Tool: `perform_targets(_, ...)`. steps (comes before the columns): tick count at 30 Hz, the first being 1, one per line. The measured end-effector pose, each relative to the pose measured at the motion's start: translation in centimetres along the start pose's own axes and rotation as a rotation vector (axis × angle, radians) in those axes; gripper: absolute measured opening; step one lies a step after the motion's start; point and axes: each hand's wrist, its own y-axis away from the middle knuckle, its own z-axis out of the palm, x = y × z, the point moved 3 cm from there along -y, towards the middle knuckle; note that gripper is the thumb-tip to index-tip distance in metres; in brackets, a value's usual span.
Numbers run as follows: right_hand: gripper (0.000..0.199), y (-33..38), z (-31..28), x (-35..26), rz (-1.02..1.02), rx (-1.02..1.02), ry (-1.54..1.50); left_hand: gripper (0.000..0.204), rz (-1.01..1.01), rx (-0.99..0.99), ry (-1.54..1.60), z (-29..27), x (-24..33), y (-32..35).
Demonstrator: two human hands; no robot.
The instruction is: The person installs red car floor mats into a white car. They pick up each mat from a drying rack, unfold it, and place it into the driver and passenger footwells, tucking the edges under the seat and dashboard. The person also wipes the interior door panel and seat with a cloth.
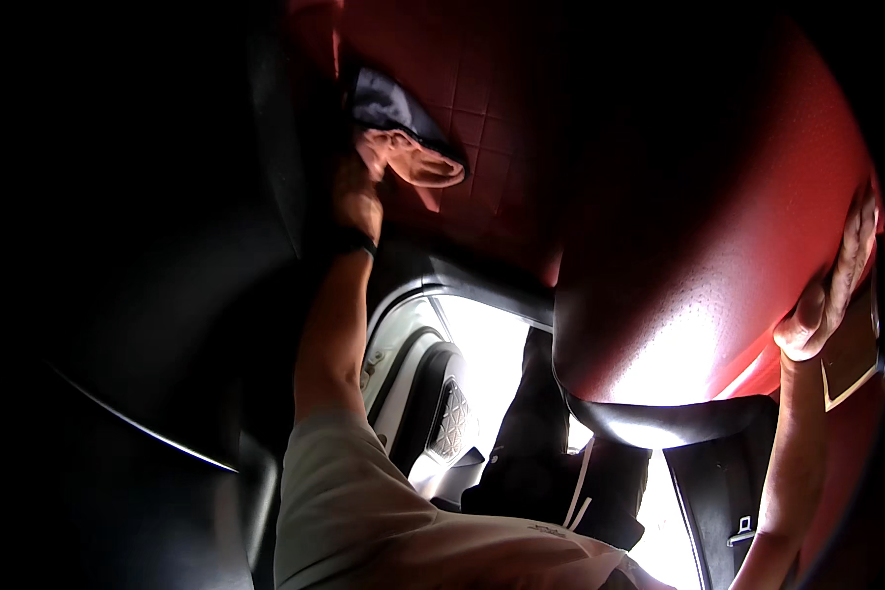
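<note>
My left hand (360, 187), with a dark band at the wrist, reaches far forward to a folded cloth (398, 106). Grey on one side and pinkish on the other, the cloth lies against a quilted red panel (472, 147). My fingers are gripped on its near edge, partly lost in shadow. Off to the right, my right hand (836, 280) lies flat with stretched fingers along the side of a smooth red leather seat (718, 246). Nothing shows in that hand.
This is a car interior, with a bright open doorway (487, 334) behind me. Its door panel (447, 413) has a patterned speaker grille. A seat belt buckle (742, 531) sits at lower right. Dark trim (147, 324) fills the left, mostly in deep shadow.
</note>
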Motion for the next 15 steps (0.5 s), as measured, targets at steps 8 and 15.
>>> perform_targets(8, 0.072, 0.8, 0.1, 0.2, 0.111, 0.036, -0.052, 0.024, -0.082, -0.583, -0.209, 0.9, 4.8, 5.9)
perform_targets(15, 0.071, -0.4, -0.2, -0.1, 0.048, 0.042, -0.015, 0.026, -0.257, -0.335, 0.436, -0.9, 19.9, 6.0)
